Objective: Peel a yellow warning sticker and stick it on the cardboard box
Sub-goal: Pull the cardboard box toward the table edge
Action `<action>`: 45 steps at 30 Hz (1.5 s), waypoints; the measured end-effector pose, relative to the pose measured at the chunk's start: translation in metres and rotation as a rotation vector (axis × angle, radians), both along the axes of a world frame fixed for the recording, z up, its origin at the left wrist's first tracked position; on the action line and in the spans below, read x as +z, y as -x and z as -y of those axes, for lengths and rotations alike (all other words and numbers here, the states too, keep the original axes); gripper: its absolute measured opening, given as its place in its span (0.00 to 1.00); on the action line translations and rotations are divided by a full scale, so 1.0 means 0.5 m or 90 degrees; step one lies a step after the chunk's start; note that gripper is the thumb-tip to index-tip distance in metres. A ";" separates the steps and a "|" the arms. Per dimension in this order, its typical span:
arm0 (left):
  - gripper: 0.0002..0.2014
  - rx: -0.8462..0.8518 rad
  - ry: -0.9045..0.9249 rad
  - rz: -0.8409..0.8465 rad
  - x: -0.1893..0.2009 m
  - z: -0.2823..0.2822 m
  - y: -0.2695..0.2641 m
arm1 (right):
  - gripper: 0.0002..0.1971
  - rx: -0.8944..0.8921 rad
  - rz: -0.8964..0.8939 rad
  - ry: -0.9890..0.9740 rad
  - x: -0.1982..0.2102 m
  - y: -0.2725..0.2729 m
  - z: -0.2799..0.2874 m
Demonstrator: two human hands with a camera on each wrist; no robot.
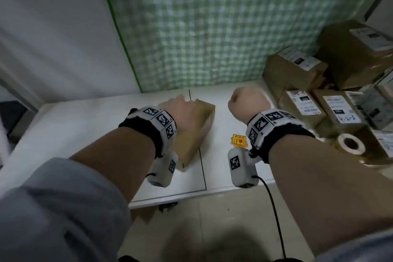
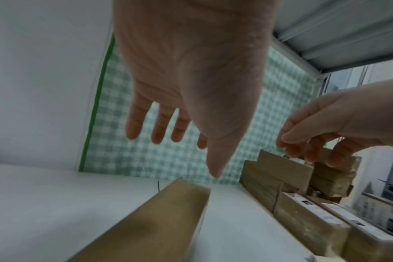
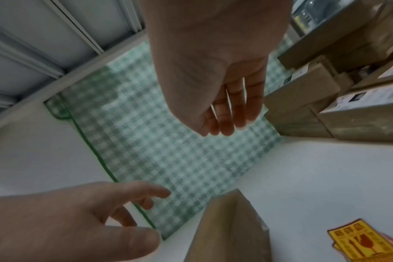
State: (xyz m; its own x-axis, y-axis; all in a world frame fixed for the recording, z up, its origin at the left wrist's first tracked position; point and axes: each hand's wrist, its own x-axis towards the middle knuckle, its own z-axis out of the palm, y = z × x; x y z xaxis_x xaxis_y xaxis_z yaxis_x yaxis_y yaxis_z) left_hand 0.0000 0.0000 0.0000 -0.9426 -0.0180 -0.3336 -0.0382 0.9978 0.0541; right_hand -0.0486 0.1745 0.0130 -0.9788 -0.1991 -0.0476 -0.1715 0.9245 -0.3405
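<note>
white table (image 1: 225, 168) carries everything. pile of labelled parcels (image 1: 331, 100) stacked at its right end, a roll of labels (image 1: 350, 144) in front of them. the target cardboard box (image 1: 191, 132) lies flat mid-table, long and low, top face bare. it looks stiff enough to take a firm press without caving, probably light, so it may skate on the smooth top unless pinned.

yellow warning sticker (image 3: 366, 242) sits on the table just right of the box, near the front edge, seems a small loose stack of them with red fragile marks. thin, floppy, glossy; backing likely slick. best bet is to lift a corner with a fingernail and peel diagonally, touching the adhesive side as little as possible, else it curls onto itself.

left hand (image 2: 188, 85) hovers over the far end of the box, fingers straight and spread, holding nothing, not clearly touching the cardboard. right hand (image 3: 215, 74) is up in the air beyond the stickers, well apart from them, fingers loosely bent and together, empty. nothing peeled yet.
</note>
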 end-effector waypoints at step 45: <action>0.18 0.264 -0.012 -0.229 -0.308 0.054 -0.227 | 0.37 0.026 0.190 0.273 -0.361 -0.163 -0.012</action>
